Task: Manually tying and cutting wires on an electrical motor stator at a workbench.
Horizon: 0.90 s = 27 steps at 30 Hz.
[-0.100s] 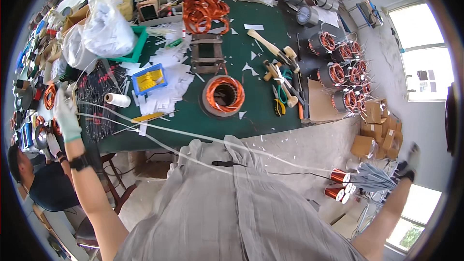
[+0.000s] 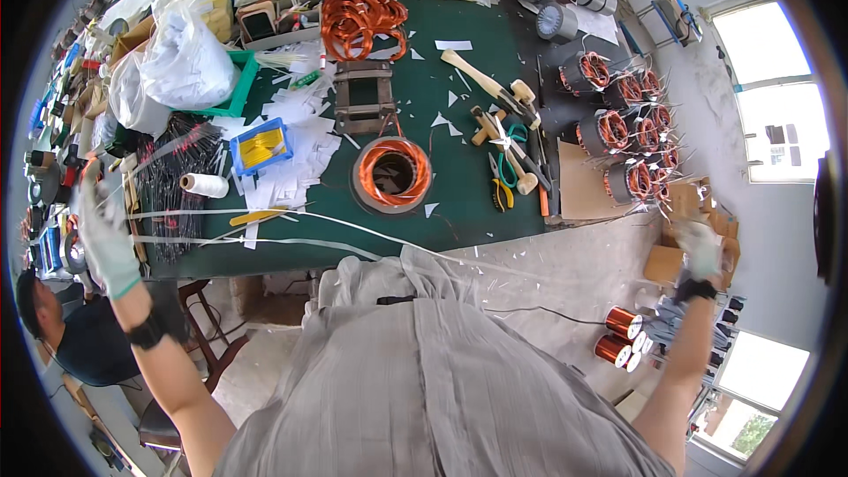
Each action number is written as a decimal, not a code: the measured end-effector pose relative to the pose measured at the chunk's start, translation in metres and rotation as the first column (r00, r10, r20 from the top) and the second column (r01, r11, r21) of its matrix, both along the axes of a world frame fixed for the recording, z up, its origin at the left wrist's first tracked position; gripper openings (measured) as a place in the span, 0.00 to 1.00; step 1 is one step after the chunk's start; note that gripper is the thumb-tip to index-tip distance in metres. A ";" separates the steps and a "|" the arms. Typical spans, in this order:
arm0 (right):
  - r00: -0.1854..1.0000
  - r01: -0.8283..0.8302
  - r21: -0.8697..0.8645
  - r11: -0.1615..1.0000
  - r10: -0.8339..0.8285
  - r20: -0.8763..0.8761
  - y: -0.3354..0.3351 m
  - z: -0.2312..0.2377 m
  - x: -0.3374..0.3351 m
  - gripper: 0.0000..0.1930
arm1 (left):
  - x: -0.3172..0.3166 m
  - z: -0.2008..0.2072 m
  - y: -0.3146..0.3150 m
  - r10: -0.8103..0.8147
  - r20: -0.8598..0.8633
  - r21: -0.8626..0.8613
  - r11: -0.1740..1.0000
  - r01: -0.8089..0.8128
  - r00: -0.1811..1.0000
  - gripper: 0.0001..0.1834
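Observation:
My left hand (image 2: 106, 238), in a white glove, is raised at the left edge of the bench. It is closed on a white cord (image 2: 340, 219), and two strands run out of it to the right across the bench front and my grey clothing. My right hand (image 2: 700, 249), also gloved, is stretched far out to the right in front of cardboard boxes. Motion smears its fingers, and the cord's far end is too faint to follow. Between my arms, on the green bench, stands a motor stator (image 2: 393, 200) with orange copper windings inside its ring.
Beyond the stator lie a metal frame (image 2: 364, 99) and copper coils (image 2: 362, 22). Mallets (image 2: 477, 75) and yellow-handled pliers (image 2: 502, 194) are on the right. A blue tray (image 2: 262, 147) and a white spool (image 2: 204, 185) sit left. Copper wire spools (image 2: 624, 322) stand lower right; a person (image 2: 88, 340) sits at left.
My right hand has swung up and inward from the far right. My left hand has shifted slightly left and down, and the cord strands have moved up off my clothing at the right.

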State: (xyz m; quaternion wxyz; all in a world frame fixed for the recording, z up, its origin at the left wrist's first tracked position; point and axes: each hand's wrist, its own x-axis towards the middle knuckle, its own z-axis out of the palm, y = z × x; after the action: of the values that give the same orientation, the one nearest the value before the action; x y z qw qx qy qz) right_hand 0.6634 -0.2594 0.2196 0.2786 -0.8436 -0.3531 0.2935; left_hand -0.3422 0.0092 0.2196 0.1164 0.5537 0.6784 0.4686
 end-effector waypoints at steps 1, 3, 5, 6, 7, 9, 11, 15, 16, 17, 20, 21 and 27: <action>0.979 0.022 -0.074 0.997 -0.036 -0.202 0.018 -0.040 -0.008 0.19 | -0.008 0.004 -0.004 -0.118 0.361 0.006 0.992 0.125 0.925 0.28; 0.988 -0.026 -0.018 1.000 0.023 -0.152 0.083 -0.131 -0.110 0.21 | 0.014 0.027 -0.028 -0.111 0.370 0.118 0.990 0.072 0.922 0.29; 0.956 -0.198 -0.304 0.932 0.253 0.150 0.143 -0.194 -0.170 0.23 | 0.033 0.041 -0.043 -0.116 0.154 0.046 0.993 0.110 0.981 0.28; 0.841 -0.344 -0.369 0.863 0.459 0.288 0.185 -0.191 -0.226 0.22 | 0.032 0.062 -0.063 -0.066 -0.515 0.089 0.988 0.130 0.855 0.24; 0.749 -0.401 -0.334 0.853 0.515 0.417 0.200 -0.207 -0.239 0.22 | 0.046 0.063 -0.064 -0.066 -0.647 0.123 0.974 0.189 0.760 0.22; 0.703 -0.475 -0.335 0.814 0.580 0.413 0.232 -0.236 -0.248 0.34 | 0.062 0.079 -0.089 -0.010 -0.287 0.003 1.000 0.012 0.958 0.20; 0.641 -0.541 -0.359 0.761 0.649 0.410 0.260 -0.245 -0.259 0.45 | 0.099 0.088 -0.108 0.055 -0.034 -0.047 0.997 -0.057 0.998 0.20; 0.574 -0.629 -0.469 0.620 0.777 0.258 0.285 -0.274 -0.235 0.66 | 0.128 0.091 -0.132 0.159 0.094 -0.149 0.978 -0.144 0.983 0.19; 0.585 -0.636 -0.538 0.553 0.800 0.130 0.293 -0.269 -0.239 0.65 | 0.132 0.087 -0.137 0.204 0.119 -0.139 0.972 -0.187 0.972 0.18; 0.550 -0.640 -0.533 0.554 0.814 0.187 0.291 -0.267 -0.244 0.61 | 0.134 0.088 -0.144 0.218 0.134 -0.160 0.967 -0.196 0.967 0.18; 0.542 -0.605 -0.530 0.594 0.795 0.273 0.285 -0.256 -0.264 0.51 | 0.136 0.079 -0.155 0.238 0.177 -0.180 0.962 -0.206 0.955 0.17; 0.544 -0.581 -0.540 0.609 0.784 0.300 0.283 -0.253 -0.271 0.48 | 0.136 0.074 -0.156 0.223 0.184 -0.178 0.965 -0.191 0.957 0.18; 0.748 -0.487 -0.218 0.846 0.533 0.395 0.298 -0.234 -0.265 0.36 | 0.138 0.070 -0.141 0.114 0.273 -0.241 0.969 -0.047 0.955 0.17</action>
State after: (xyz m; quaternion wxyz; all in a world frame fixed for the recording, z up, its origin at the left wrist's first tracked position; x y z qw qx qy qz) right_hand 0.3987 0.0386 -0.0139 0.0576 -0.7715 -0.6084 0.1771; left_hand -0.2040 -0.1321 0.2901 0.2573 0.4350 0.7267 0.4652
